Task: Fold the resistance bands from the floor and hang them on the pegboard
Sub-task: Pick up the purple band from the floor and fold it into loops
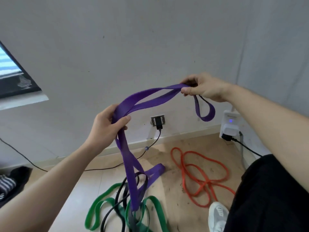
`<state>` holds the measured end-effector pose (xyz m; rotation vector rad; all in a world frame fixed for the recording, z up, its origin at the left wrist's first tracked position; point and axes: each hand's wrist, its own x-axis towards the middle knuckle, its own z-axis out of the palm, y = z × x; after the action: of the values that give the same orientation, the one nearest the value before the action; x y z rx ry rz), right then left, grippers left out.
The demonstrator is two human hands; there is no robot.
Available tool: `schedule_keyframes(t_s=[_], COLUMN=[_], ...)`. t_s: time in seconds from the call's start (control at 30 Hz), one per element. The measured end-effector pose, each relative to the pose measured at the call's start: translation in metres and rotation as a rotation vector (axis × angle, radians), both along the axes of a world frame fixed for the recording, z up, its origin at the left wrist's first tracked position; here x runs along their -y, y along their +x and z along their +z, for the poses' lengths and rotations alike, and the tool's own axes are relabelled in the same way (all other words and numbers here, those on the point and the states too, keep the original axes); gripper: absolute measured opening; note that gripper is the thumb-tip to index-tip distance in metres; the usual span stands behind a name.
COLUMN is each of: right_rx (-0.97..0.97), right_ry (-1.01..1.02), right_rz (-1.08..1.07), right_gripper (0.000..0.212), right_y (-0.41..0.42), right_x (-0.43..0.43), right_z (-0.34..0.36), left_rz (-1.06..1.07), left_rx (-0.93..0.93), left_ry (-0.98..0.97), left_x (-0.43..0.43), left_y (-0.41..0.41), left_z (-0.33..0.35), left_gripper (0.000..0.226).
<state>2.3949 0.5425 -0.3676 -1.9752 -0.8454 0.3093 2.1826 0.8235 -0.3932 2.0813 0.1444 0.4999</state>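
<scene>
The grey wall (150, 47) fills the upper field; the pale wood floor (93, 186) meets it along a light skirting board. My two bare forearms enter from the lower left and right edges.

The purple band (148, 99), the widest strap, is lifted clear of the floor between my hands. My left hand (107, 126) is closed around its doubled run, thumb across the front, and from there two strands hang down to the floor pile, one loop end lying flat near the wall. My right hand (200, 88) pinches the band's upper fold between thumb and fingers; a short loop dangles just below that hand.

On the floor, the green band (98, 208) lies in loose loops, tangled with the narrower black band (115, 203) beneath the hanging purple strands. The thin orange band (192, 171) lies coiled apart, to the right.

My white shoe (217, 215) stands beside the orange coils. A wall socket with a black plug (158, 122) sits behind the purple band.
</scene>
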Motion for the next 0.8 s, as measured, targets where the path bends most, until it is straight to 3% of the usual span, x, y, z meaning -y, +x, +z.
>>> schedule_keyframes(t_s=[0.2, 0.3, 0.4, 0.6, 0.8], right_rx=[-0.143, -0.192, -0.261, -0.36, -0.241], right_ry=[-0.406, -0.515, -0.407, 0.076, 0.238], right_rz=[0.174, 0.262, 0.34, 0.288, 0.212], right_gripper=[0.029, 0.028, 0.036, 0.053, 0.033], right_y=[-0.004, -0.021, -0.042, -0.068, -0.077], right_x=[0.001, -0.012, -0.03, -0.057, -0.062], right_z=[-0.028, -0.037, -0.041, -0.028, -0.01], left_rz=[-0.018, -0.072, -0.121, -0.147, -0.085], left_rx=[0.087, 0.1, 0.108, 0.121, 0.049], left_ry=[-0.04, -0.031, -0.036, -0.089, -0.041], left_x=[0.014, 0.025, 0.035, 0.042, 0.031], left_y=[0.002, 0.004, 0.004, 0.004, 0.003], left_z=[0.01, 0.013, 0.015, 0.017, 0.011], left_gripper=[0.041, 0.043, 0.044, 0.042, 0.034])
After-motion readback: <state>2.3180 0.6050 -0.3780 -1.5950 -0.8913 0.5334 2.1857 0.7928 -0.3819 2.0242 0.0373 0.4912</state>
